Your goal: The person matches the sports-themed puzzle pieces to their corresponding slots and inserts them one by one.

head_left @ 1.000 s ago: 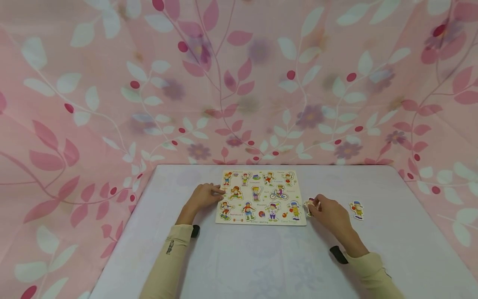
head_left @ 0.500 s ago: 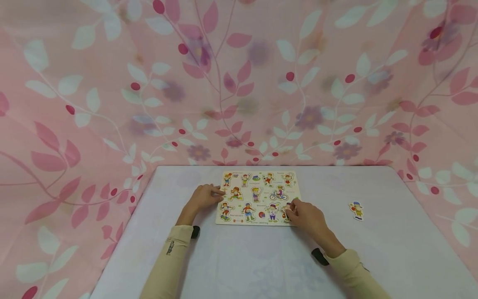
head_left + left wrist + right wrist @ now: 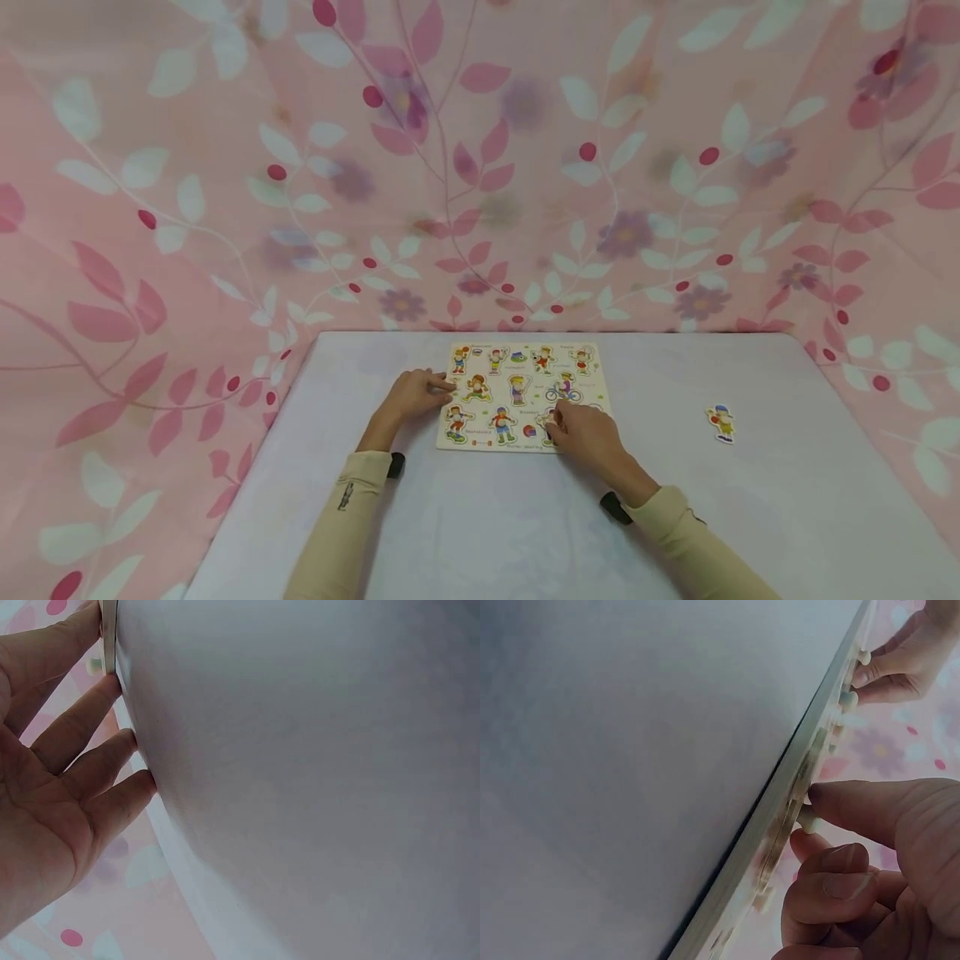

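Note:
A wooden knob puzzle board [image 3: 450, 447] with cartoon sports figures lies on the table. My right hand [image 3: 588, 435] is over its lower right part. Thumb and index finger pinch the wooden knob [image 3: 808, 818] of a figure puzzle piece [image 3: 551, 434], mostly hidden behind the fingers in the head view. In the right wrist view this piece is right at the board's surface. My left hand [image 3: 415, 395] rests at the board's left edge, with fairly straight fingers [image 3: 79, 724] touching it in the left wrist view. Further right lies a loose figure piece [image 3: 722, 424] with a blue cap.
A white cloth [image 3: 480, 517] covers the table under the board. Behind and at the sides hangs a pink curtain [image 3: 480, 183] with leaves and flowers. Dark wrist cameras [image 3: 617, 507] sit below both wrists.
My right hand has carried the puzzle piece from the table right of the board leftward, onto the board's lower right part. The left hand stays at the left edge.

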`<move>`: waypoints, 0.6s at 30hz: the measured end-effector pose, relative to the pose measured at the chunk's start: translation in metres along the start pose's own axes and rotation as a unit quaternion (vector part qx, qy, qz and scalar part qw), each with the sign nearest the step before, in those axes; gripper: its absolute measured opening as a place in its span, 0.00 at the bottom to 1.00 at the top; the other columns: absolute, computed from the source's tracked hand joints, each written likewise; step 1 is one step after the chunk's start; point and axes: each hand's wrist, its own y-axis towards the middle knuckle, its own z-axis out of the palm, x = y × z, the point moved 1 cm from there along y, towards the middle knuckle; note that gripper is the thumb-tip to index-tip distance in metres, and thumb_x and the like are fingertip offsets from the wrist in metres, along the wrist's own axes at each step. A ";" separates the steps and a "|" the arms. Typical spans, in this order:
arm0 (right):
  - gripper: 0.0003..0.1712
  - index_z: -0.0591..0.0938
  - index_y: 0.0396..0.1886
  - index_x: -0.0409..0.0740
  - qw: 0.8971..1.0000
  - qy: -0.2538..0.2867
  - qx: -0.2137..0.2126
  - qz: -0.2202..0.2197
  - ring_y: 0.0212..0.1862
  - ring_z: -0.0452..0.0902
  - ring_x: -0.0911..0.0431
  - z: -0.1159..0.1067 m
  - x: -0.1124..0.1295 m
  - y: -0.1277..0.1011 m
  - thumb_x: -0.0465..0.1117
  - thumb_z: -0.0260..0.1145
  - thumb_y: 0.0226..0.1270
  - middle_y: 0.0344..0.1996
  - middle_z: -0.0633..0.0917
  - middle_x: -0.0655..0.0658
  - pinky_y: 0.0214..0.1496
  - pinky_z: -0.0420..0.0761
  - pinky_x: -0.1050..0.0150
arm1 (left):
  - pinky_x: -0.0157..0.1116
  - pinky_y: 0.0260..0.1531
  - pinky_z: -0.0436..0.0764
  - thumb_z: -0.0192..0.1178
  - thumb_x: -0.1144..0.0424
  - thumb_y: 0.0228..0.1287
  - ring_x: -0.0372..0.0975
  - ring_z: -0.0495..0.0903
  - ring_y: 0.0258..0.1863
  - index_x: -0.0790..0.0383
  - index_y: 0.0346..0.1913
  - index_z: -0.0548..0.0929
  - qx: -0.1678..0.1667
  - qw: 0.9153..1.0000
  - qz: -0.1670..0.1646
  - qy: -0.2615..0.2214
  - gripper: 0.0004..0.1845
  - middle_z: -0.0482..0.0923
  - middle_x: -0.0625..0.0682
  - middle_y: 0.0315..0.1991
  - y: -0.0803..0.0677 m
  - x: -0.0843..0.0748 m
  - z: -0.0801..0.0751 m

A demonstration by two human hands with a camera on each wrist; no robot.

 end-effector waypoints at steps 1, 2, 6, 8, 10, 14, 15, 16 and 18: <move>0.13 0.75 0.28 0.48 1.000 0.000 0.003 0.001 0.18 0.65 0.59 0.001 0.000 0.001 0.45 0.70 0.65 0.14 0.71 0.54 0.19 0.62 0.65 | 0.53 0.69 0.60 0.70 0.59 0.61 0.56 0.65 0.69 0.53 0.47 0.90 0.001 1.000 0.000 0.000 0.12 0.79 0.54 0.59 0.000 0.000 0.000; 0.13 0.75 0.27 0.48 1.000 0.001 0.005 0.001 0.18 0.65 0.59 0.001 0.000 0.002 0.45 0.70 0.65 0.14 0.71 0.54 0.19 0.62 0.65 | 0.53 0.69 0.60 0.70 0.59 0.61 0.56 0.65 0.69 0.53 0.47 0.90 0.002 1.000 -0.003 0.000 0.12 0.79 0.54 0.59 0.000 -0.001 0.000; 0.13 0.74 0.27 0.47 1.000 0.003 -0.001 -0.010 0.19 0.65 0.59 0.001 0.001 0.007 0.44 0.70 0.65 0.15 0.71 0.53 0.20 0.63 0.65 | 0.52 0.69 0.59 0.70 0.59 0.61 0.55 0.64 0.69 0.53 0.47 0.90 -0.005 1.000 -0.009 0.000 0.12 0.79 0.53 0.59 0.001 -0.002 -0.002; 0.13 0.74 0.27 0.47 1.000 0.001 -0.002 -0.011 0.20 0.66 0.59 0.000 0.001 0.008 0.44 0.70 0.65 0.15 0.71 0.53 0.21 0.63 0.65 | 0.52 0.70 0.59 0.70 0.59 0.61 0.55 0.64 0.69 0.53 0.47 0.90 -0.004 1.000 -0.009 -0.001 0.12 0.79 0.53 0.59 0.002 -0.002 -0.003; 0.14 0.74 0.26 0.47 1.000 0.000 0.001 -0.009 0.20 0.66 0.59 -0.001 0.002 0.009 0.44 0.71 0.65 0.15 0.71 0.53 0.22 0.63 0.64 | 0.52 0.70 0.59 0.70 0.59 0.61 0.55 0.64 0.69 0.53 0.47 0.90 -0.002 1.000 -0.009 -0.001 0.12 0.79 0.53 0.59 0.003 -0.002 -0.004; 0.15 0.74 0.25 0.47 1.000 -0.009 0.004 -0.011 0.20 0.65 0.59 0.000 0.003 0.009 0.45 0.71 0.64 0.16 0.71 0.53 0.22 0.63 0.64 | 0.52 0.70 0.58 0.70 0.59 0.61 0.55 0.64 0.69 0.53 0.48 0.90 0.003 1.000 -0.011 0.003 0.12 0.79 0.53 0.59 0.003 -0.003 -0.003; 0.15 0.74 0.25 0.47 1.000 -0.010 0.003 -0.011 0.20 0.65 0.59 0.001 0.003 0.009 0.45 0.71 0.64 0.15 0.70 0.53 0.22 0.62 0.64 | 0.52 0.70 0.58 0.70 0.59 0.61 0.55 0.64 0.69 0.53 0.48 0.90 0.004 1.000 -0.011 0.002 0.12 0.79 0.53 0.59 0.003 -0.002 -0.002; 0.15 0.74 0.25 0.47 1.000 -0.011 0.002 -0.011 0.20 0.65 0.59 0.002 0.003 0.009 0.45 0.71 0.64 0.15 0.70 0.53 0.22 0.62 0.64 | 0.52 0.70 0.58 0.70 0.58 0.61 0.55 0.64 0.69 0.53 0.48 0.90 0.005 1.000 -0.011 0.002 0.12 0.79 0.53 0.59 0.003 -0.002 -0.001; 0.15 0.74 0.25 0.48 1.000 -0.014 0.005 -0.007 0.20 0.65 0.59 0.003 0.003 0.009 0.45 0.71 0.65 0.15 0.70 0.53 0.21 0.62 0.65 | 0.53 0.70 0.58 0.70 0.58 0.61 0.55 0.65 0.69 0.53 0.48 0.90 0.006 1.000 -0.010 0.001 0.12 0.79 0.53 0.59 0.002 -0.001 0.000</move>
